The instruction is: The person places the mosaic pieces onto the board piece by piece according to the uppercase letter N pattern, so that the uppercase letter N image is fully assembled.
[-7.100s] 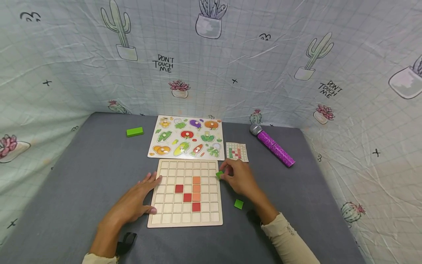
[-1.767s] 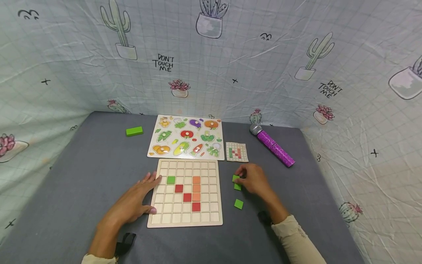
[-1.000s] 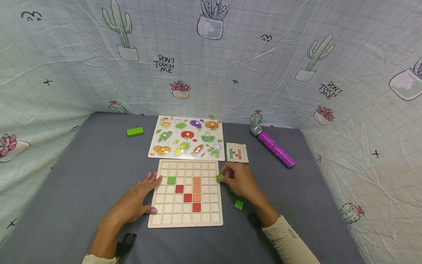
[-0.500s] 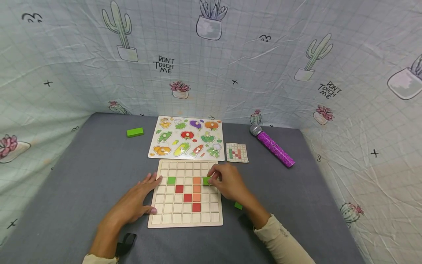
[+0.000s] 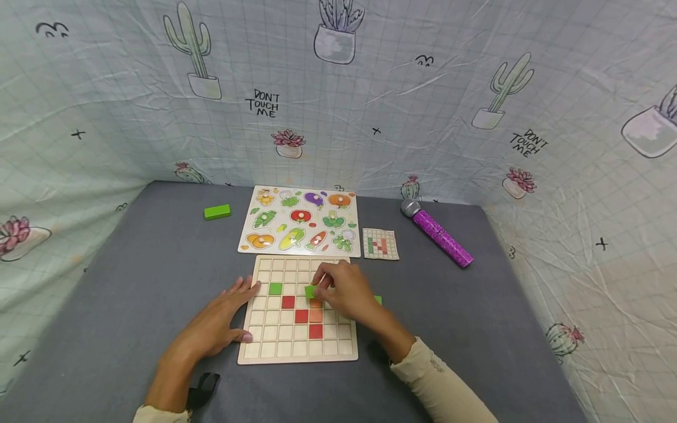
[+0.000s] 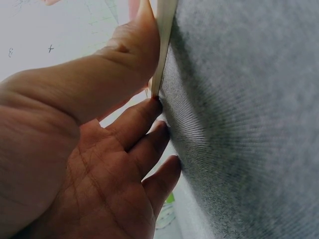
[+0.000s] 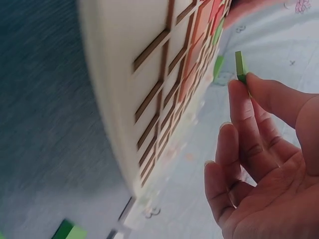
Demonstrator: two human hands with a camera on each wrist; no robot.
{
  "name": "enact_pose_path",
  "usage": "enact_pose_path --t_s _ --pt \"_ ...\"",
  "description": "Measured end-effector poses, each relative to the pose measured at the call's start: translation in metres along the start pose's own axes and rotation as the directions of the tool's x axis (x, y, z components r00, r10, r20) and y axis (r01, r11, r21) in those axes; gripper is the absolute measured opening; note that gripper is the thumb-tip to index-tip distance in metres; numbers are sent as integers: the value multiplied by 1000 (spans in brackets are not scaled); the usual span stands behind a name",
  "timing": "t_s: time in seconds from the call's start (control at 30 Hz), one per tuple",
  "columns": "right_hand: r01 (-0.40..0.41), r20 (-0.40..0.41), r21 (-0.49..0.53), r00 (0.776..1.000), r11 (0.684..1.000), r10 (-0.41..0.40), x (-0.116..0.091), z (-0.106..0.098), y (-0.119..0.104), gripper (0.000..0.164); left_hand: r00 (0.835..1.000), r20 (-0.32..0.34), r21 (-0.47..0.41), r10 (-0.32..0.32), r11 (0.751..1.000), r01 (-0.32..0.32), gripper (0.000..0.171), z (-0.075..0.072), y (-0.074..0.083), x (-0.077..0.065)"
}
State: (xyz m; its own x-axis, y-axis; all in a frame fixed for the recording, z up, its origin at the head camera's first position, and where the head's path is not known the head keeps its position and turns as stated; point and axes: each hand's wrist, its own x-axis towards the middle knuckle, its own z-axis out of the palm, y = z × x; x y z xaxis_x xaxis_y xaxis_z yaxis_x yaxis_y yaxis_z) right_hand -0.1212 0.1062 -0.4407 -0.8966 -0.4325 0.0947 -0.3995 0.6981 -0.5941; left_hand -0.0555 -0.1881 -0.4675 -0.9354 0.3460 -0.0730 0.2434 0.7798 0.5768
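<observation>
My right hand [image 5: 346, 291] pinches a small green square tile [image 5: 309, 292] between thumb and index finger, over the middle of the wooden grid board [image 5: 282, 357]. In the right wrist view the tile [image 7: 240, 64] is held on edge, raised off the board. My left hand [image 5: 214, 320] rests along the board's left edge, fingers spread; the left wrist view shows its thumb at the board's side [image 6: 163, 45]. Set into the grid are one green tile [image 5: 275, 288], three red tiles [image 5: 288, 302] in a diagonal and orange tiles [image 5: 315, 316] in a column, the topmost hidden by the hand.
Right of the board, a loose green tile [image 5: 378, 299] shows past my right forearm. Behind the board lie a vegetable puzzle [image 5: 280, 228] and a small pattern card [image 5: 381, 244]. A purple glittery microphone [image 5: 441, 238] lies at right, a green block [image 5: 217, 212] at back left.
A green tile has been set into the grid's left part. My right hand picked up another from the right and carried it leftward over the board. The left hand stays put.
</observation>
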Motion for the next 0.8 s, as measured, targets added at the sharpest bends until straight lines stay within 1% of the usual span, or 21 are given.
enact_pose_path --t_s 0.1,0.33,0.43,0.8 --pt "9 16 -6 1000 1000 -9 4 4 -6 12 1000 -2 4 4 1000 -4 105 0 0 1" --pt "15 77 -18 997 1000 -14 13 13 -19 14 1000 14 1 -12 1000 12 106 1 0 3" --pt "12 96 -30 995 999 -9 16 18 -24 14 1000 15 5 -7 1000 6 105 1 0 2" --pt "6 113 -125 994 992 9 26 36 -36 20 1000 1 0 21 1000 -21 103 1 -1 1"
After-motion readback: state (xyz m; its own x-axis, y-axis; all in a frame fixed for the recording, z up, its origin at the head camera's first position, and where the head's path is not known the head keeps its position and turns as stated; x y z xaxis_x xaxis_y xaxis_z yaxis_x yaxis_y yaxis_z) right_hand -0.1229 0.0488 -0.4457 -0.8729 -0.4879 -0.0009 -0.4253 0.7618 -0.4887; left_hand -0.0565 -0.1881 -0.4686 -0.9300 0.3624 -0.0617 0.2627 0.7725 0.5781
